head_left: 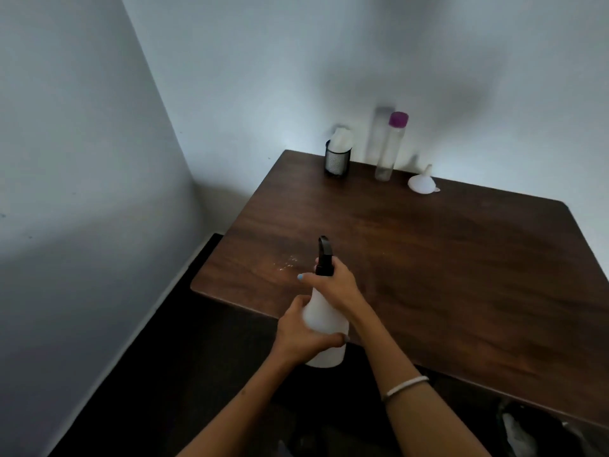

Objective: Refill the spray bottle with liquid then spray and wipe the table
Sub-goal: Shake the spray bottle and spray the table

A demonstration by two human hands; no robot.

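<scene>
A white spray bottle with a black trigger head is held over the near left edge of the dark wooden table. My left hand wraps its lower body. My right hand grips its neck just under the black head. The nozzle points away from me, over the table. Small wet droplets glisten on the wood just left of the nozzle.
At the table's far edge stand a black mesh cup holding white cloth or tissue, a tall clear bottle with a purple cap, and a white funnel lying on its rim. Walls close the left and back sides.
</scene>
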